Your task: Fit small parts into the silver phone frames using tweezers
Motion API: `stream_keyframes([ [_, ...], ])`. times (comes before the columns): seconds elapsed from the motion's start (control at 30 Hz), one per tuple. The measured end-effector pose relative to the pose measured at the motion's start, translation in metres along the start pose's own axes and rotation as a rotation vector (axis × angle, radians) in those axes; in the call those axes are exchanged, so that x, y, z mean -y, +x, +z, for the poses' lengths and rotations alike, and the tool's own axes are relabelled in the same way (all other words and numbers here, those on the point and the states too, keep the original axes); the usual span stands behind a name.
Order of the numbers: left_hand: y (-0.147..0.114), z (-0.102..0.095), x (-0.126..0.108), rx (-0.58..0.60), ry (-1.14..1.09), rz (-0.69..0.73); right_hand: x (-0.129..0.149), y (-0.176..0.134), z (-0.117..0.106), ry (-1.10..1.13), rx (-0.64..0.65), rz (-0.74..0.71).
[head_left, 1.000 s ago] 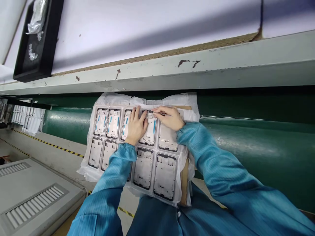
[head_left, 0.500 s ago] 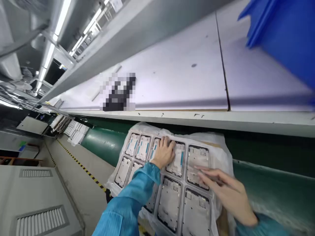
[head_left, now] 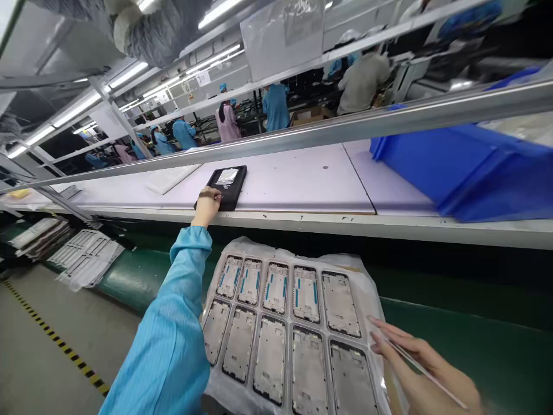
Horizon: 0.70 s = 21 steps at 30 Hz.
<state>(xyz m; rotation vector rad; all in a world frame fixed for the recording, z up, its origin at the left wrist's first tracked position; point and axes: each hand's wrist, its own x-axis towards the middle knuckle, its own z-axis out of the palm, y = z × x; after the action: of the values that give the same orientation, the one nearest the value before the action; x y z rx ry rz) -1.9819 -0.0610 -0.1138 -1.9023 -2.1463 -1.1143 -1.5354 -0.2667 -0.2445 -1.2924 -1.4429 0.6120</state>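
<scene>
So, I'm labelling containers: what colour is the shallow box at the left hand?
The box is black, seen best in the head view.

White ceiling tubes [head_left: 78, 109] glare at upper left, and the pale desk [head_left: 294, 178] is bright; deep shadow lies beneath its edge. The green surface [head_left: 140, 276] carries a soft sheen. The right hand [head_left: 432, 372] looks slightly blurred, stretched by wide-angle distortion.

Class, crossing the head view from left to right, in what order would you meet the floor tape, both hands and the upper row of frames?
Floor tape, left hand, four upper frames with blue strips, one upper frame without, right hand.
</scene>
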Motion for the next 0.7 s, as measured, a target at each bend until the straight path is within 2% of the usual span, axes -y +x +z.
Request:
stream_keyframes([
  [0.17,0.014,0.020,0.004,0.097,0.051,-0.017,0.039,-0.028,0.027,-0.090,0.037,-0.144],
  [0.37,0.042,0.025,-0.003,0.249,0.145,-0.112,0.064,-0.052,0.048,-0.131,0.015,-0.231],
  [0.5,0.053,0.029,-0.017,0.307,0.163,-0.094,0.075,-0.068,0.063,-0.121,-0.023,-0.307],
  [0.6,0.057,0.024,-0.025,0.309,0.129,-0.068,0.079,-0.080,0.070,-0.133,-0.068,-0.310],
  [0.7,0.063,0.008,-0.025,0.264,0.058,-0.046,0.079,-0.091,0.072,-0.161,-0.098,-0.282],
])
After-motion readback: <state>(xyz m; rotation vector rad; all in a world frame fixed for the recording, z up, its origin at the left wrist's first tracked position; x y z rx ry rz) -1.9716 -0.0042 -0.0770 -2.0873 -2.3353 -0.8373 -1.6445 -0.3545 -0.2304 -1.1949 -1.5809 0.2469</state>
